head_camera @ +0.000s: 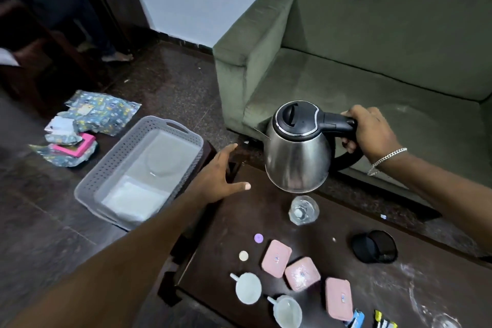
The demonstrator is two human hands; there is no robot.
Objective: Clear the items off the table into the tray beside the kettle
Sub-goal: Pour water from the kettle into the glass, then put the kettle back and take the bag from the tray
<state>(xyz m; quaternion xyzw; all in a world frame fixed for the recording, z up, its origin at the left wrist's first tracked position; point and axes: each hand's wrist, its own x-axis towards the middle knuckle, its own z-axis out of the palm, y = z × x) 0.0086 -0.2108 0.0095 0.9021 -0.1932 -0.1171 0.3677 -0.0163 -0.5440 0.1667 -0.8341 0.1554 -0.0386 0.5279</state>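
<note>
My right hand (371, 129) grips the black handle of a steel kettle (296, 153), held in the air above the far end of the dark table (292, 237). My left hand (219, 176) hovers open over the table's far left corner, between the kettle and a grey perforated tray (111, 168) on the floor. The tray holds a white cloth and a clear plate. On the table lie a clear glass (303, 210), three pink lidded boxes (276, 258), two white cups (248, 287), two small round discs (258, 238) and a black strainer (375, 246).
A green sofa (372, 48) stands behind the table. Patterned packets and a pink item (77, 148) lie on the floor left of the tray. A seated person's feet (117, 56) show at far left. Small sachets (355, 321) lie at the table's near edge.
</note>
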